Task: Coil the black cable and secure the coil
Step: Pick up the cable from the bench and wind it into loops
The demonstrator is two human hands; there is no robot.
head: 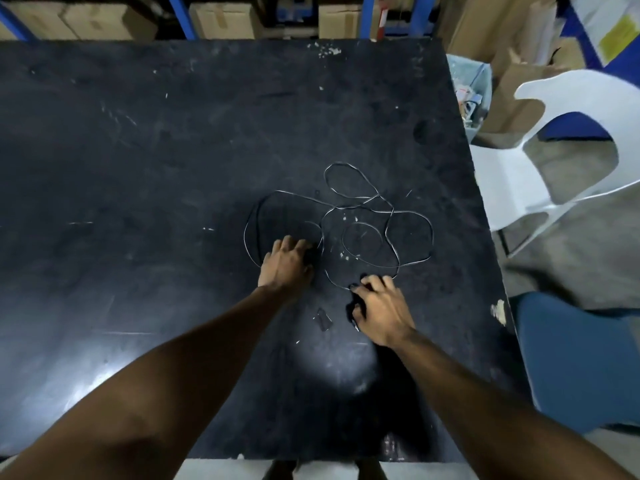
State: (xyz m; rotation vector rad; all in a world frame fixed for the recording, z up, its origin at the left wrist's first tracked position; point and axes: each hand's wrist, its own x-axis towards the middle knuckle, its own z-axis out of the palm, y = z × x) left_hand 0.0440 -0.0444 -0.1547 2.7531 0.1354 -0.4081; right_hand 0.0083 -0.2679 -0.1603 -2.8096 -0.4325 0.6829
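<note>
Black cable point(360, 216) is lying in loose loops on the table point(138, 150). Right hand point(381, 310) is pinching one end; left hand point(285, 261) is pressing, fingers relaxed. Coiling is just starting; next: gathering even loops.

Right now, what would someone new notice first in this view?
Probably the thin black cable, sprawled in loose tangled loops on the dark table, right of centre. Next, the two hands at its near edge: the left hand sits on the left loop, the right hand curls round a dark part of it. A white chair stands beside the table's right side.
</note>
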